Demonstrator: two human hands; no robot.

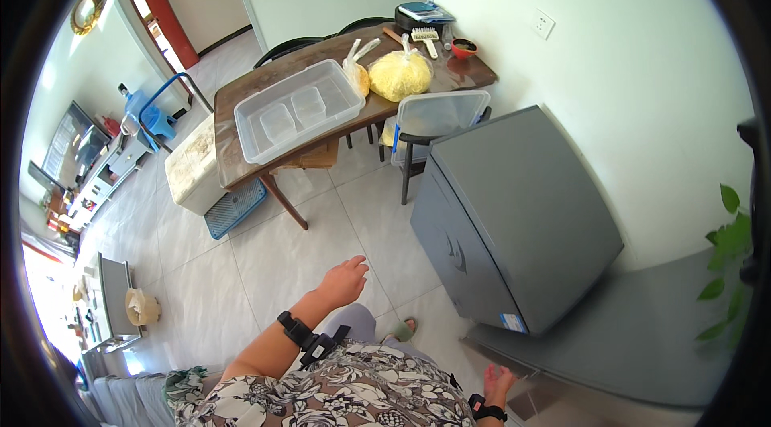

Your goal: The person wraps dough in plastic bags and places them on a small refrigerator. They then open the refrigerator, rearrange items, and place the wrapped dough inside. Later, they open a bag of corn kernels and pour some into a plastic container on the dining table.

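My left hand [344,282] hangs over the tiled floor with its fingers loosely bent and nothing in it. Low on the right, my right hand [497,380] is beside the edge of a grey surface, its fingers apart and holding nothing. In front of me stands a brown wooden table [265,81]. On it lies a clear plastic bin [349,111] with two small clear containers [278,124] inside. Next to the bin are a knotted bag of yellow food [400,76] and a smaller tied bag [362,79].
A grey cabinet-like appliance [524,186] stands at the right, near a chair [407,177] bearing a clear plastic lid [443,114]. A white box [196,168] and a blue-handled cart [235,210] are left of the table. A red bowl [464,48] sits at the table's far end.
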